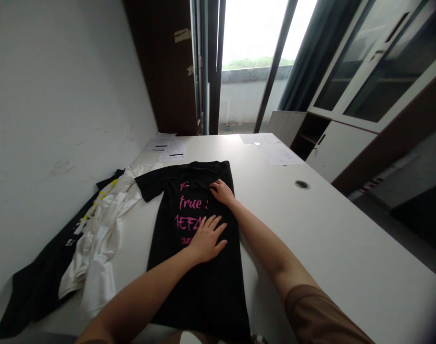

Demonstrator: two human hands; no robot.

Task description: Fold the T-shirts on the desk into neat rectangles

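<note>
Head view: a black shirt with pink lettering lies on the white table, one sleeve out to the left. The left hand rests flat on the shirt's middle, fingers spread apart; the right hand touches its upper right part, fingers bent, whether pinching cloth cannot be told. Left of the shirt lie white cloth and a dark garment; beyond it, papers; to its right, a round hole.
</note>
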